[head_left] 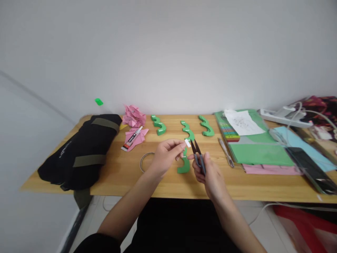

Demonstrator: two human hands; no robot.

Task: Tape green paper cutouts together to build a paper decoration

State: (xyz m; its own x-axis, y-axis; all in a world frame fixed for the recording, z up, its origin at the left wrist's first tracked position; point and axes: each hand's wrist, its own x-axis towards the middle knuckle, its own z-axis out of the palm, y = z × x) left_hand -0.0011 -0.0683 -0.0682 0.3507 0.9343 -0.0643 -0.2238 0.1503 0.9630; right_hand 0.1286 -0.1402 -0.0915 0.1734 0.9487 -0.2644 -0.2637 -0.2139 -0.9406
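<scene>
**A:** The left hand (165, 154) is lifted off the tabletop (163, 184), with thumb and forefinger pinched shut on a small white scrap (187, 143).

**B:** And the right hand (210, 174) has its grip wrapped round a pair of snips (198, 154). The black blades point up and away in a narrow V.

**A:** Where's the scrap relative to those blades?

**B:** Just left of the tips, nearly touching. It's held by one edge, I'd say so the free end stands clear of the fingers and the blades have room.

**A:** There's a green curved piece (183, 166) directly below both hands.

**B:** Yes, between the two wrists. I can't tell whether the scrap's lower end touches it or hangs apart.

**A:** Three more green shapes sit towards the wall (158, 125), (188, 130), (206, 126).

**B:** They're spaced in a row, probably parked out of the working zone but within reach. The glue tube (132, 138) is on pink paper (135, 138) to the left. A wire ring (144, 161) lies beside the left wrist, and the black bag (81, 147) is pushed to the far-left edge.
</scene>
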